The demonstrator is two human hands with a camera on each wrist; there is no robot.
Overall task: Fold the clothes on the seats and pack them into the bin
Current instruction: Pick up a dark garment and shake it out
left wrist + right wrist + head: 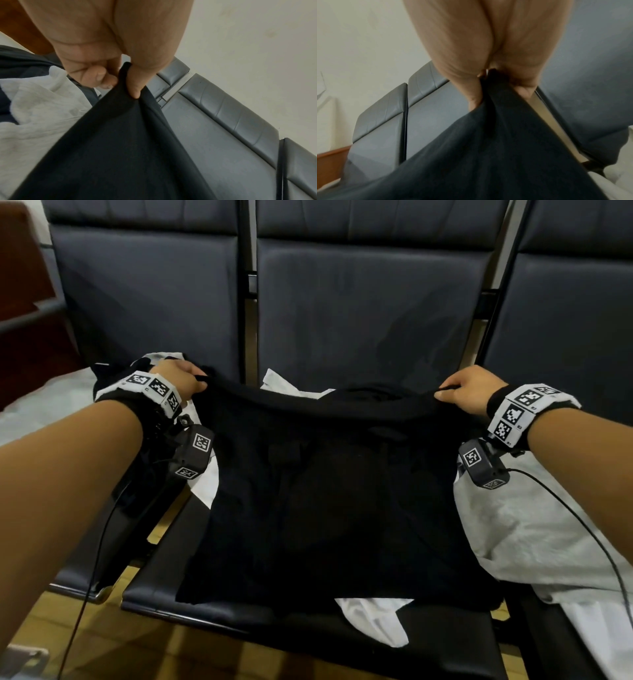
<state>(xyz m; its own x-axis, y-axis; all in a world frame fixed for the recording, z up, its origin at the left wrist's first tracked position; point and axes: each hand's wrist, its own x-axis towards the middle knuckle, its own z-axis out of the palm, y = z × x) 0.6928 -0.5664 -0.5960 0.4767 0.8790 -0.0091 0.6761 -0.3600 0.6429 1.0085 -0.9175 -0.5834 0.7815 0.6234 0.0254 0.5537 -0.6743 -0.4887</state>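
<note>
A black garment (325,501) is stretched over the middle seat (260,623), its far edge lifted and its near part lying on the seat. My left hand (191,380) pinches the far left corner between thumb and curled fingers; the left wrist view shows that pinch (126,86) on the dark cloth (120,148). My right hand (455,392) pinches the far right corner, and the right wrist view shows the cloth (488,148) bunched in that hand (494,89). White cloth (373,623) pokes out from under the black garment at the seat's front.
A light grey garment (520,529) lies on the right seat. More grey and dark clothes (113,381) sit on the left seat, with the grey cloth (34,105) in the left wrist view. Dark padded backrests (363,309) stand behind. Cables hang from both wrists. No bin shows.
</note>
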